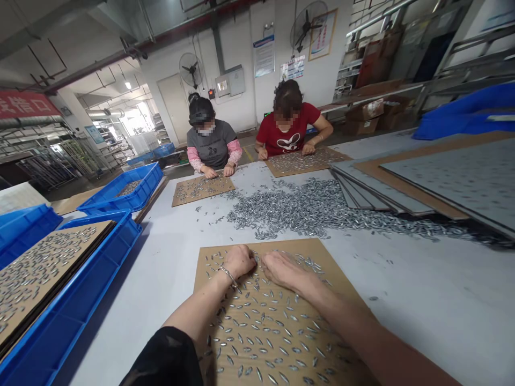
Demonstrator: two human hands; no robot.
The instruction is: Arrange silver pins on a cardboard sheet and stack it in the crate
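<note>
A brown cardboard sheet lies in front of me, dotted with small silvery spindle-shaped metal pieces set apart from one another. Over its far part, my left hand is closed with the fingertips bent down; whatever they pinch is too small to make out. My right hand is just beside it, fingers curled together near the sheet, their tips partly hidden. A small loose cluster of metal pieces lies on the cardboard to the right of my right hand.
Beyond the sheet spreads a heap of metal pieces. Two people work over cardboard sheets across the white table. Stacked boards stand at right. A blue crate at left holds a filled sheet.
</note>
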